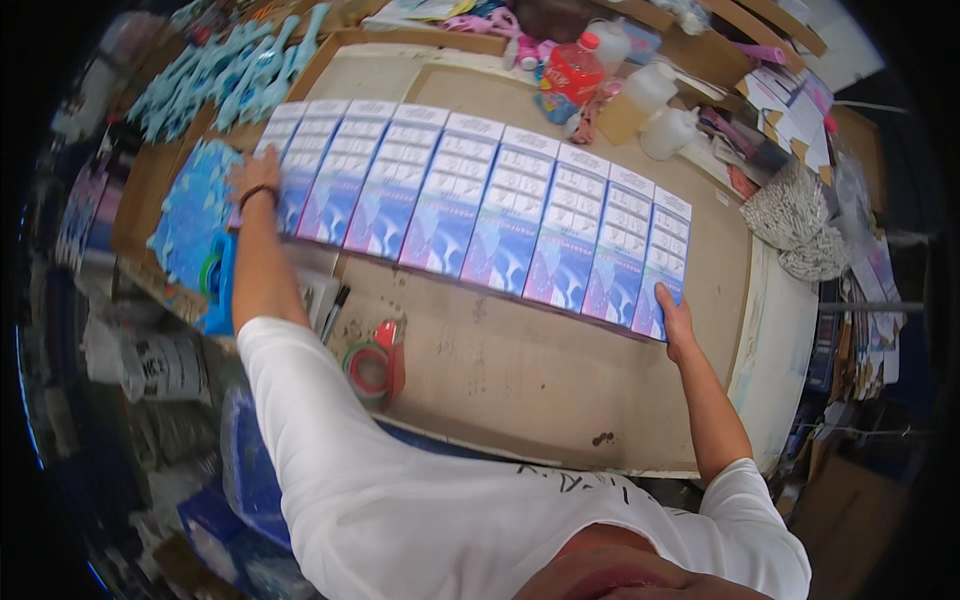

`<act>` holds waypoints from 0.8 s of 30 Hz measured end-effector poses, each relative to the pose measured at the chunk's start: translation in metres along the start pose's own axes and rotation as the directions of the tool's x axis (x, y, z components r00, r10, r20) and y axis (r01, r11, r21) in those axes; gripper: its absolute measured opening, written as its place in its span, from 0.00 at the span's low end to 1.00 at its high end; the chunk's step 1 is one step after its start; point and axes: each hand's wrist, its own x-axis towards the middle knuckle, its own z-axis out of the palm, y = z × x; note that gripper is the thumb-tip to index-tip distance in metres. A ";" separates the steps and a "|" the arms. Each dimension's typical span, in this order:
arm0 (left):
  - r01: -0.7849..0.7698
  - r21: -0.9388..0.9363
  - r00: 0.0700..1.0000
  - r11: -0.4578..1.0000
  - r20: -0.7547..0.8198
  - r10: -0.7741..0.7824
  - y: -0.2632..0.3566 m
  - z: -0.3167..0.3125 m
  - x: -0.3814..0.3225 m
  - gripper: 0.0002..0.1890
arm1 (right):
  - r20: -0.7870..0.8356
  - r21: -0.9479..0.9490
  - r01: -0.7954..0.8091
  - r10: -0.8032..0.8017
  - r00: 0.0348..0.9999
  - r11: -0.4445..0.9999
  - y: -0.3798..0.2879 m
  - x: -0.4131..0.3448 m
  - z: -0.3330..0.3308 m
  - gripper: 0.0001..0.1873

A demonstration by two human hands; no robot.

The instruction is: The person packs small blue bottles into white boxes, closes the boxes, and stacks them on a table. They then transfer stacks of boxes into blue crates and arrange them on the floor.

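Note:
A row of several printed cardboard boxes, white at the far end and blue and purple at the near end, lies side by side across the table. My left hand, with a dark bracelet at its wrist, grips the row's left end and partly covers the leftmost box. At the opposite end, my right hand has its thumb over the near part of the rightmost box; its other fingers are hidden behind that box. Between them, the boxes are packed close together.
Red tape dispenser and black marker lie nearer me. Light-blue plastic parts are heaped at far left, a blue tape dispenser by my left forearm. Bottles stand at the back; bundled silvery-white strands lie right.

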 end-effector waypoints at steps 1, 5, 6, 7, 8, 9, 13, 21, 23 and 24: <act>0.042 -0.012 0.999 0.999 -0.016 -0.043 -0.005 0.008 0.015 0.44 | 0.015 0.036 -0.027 0.026 1.000 0.999 0.001 0.002 -0.002 0.37; 0.064 0.009 0.980 0.998 0.189 -0.065 -0.022 0.034 0.055 0.49 | 0.195 0.177 -0.113 0.078 0.978 0.978 0.001 0.007 -0.011 0.39; 0.029 -0.009 0.989 1.000 0.149 -0.028 -0.027 0.033 0.064 0.49 | 0.196 0.167 -0.123 0.089 0.977 0.978 0.000 0.007 -0.012 0.38; -0.017 -0.045 0.986 0.999 0.162 0.024 -0.032 0.032 0.068 0.48 | 0.196 0.159 -0.121 0.089 0.977 0.980 0.000 0.007 -0.014 0.38; -0.074 -0.082 0.983 0.994 0.165 0.086 -0.035 0.030 0.070 0.47 | 0.168 0.143 -0.137 0.113 0.979 0.980 0.000 0.007 -0.014 0.38; -0.117 -0.119 0.978 0.986 0.157 0.135 -0.036 0.026 0.070 0.47 | 0.190 0.146 -0.115 0.086 0.978 0.983 0.002 0.007 -0.016 0.37; -0.241 -0.383 0.941 0.892 0.134 0.312 -0.014 0.007 0.031 0.40 | 0.157 0.149 -0.131 0.107 0.982 0.980 0.024 0.000 -0.051 0.34; -0.453 -0.469 0.736 0.758 0.283 0.615 0.096 -0.025 -0.131 0.33 | 0.107 0.205 -0.416 0.402 0.909 0.886 0.104 -0.023 -0.260 0.36; -0.522 -0.521 0.671 0.676 0.239 0.702 0.117 -0.027 -0.186 0.32 | -0.025 0.163 -0.437 0.446 0.895 0.885 0.115 -0.023 -0.304 0.43; -0.519 -0.546 0.646 0.658 0.254 0.720 0.126 -0.028 -0.212 0.31 | -0.102 0.129 -0.471 0.484 0.869 0.873 0.117 -0.022 -0.325 0.44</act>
